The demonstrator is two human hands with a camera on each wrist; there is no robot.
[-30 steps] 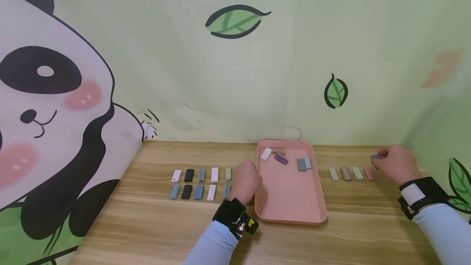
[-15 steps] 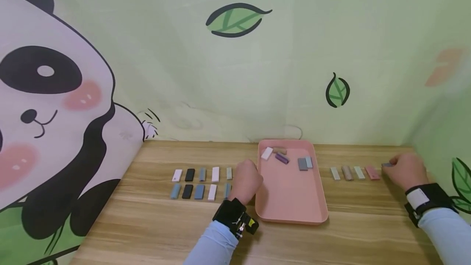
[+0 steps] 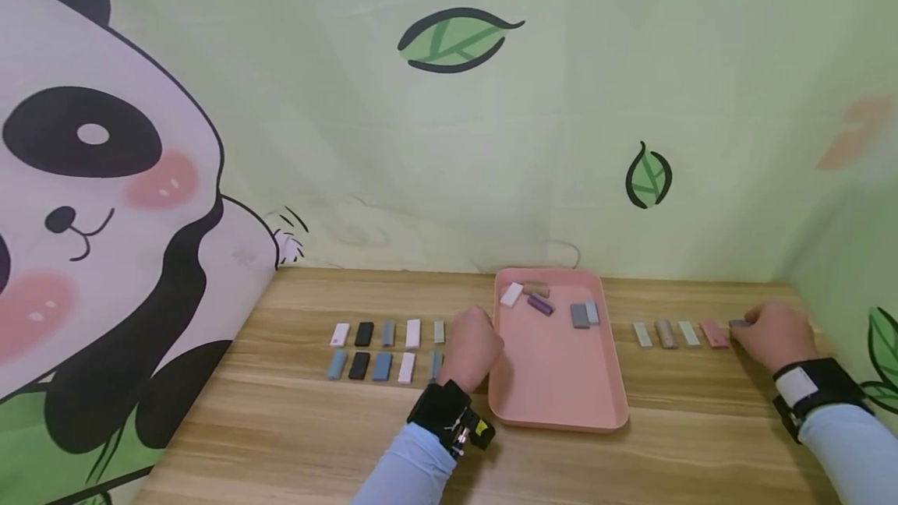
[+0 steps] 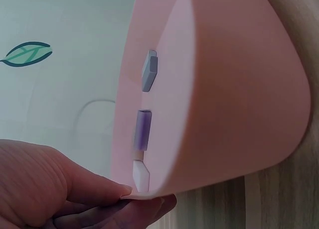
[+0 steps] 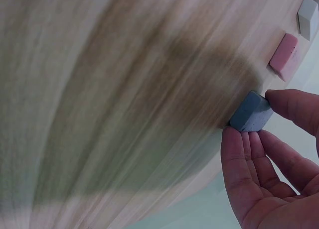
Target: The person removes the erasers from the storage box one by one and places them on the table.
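Now with right hand (image 3: 777, 336) pinching blue block (image 5: 250, 112), lowered right of tray (image 3: 561, 380), extending row (image 3: 689, 333); with left hand (image 3: 471, 345), gripping tray.

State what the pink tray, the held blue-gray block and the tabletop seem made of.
Pink tray: probably molded plastic, satin; its wall is smooth, evenly colored, without visible seams.
Blue-gray block: perhaps eraser rubber, matte; dull faces, softened edges, but uncertain.
Tabletop: wood or wood-look laminate, low sheen; streaky grain shows.

Pink tray (image 3: 557, 380) flat on surface (image 3: 295, 443), gripped by left hand (image 3: 472, 347); blue-grey oblong block (image 5: 250, 112) to its right, pinched in right hand (image 3: 779, 335).
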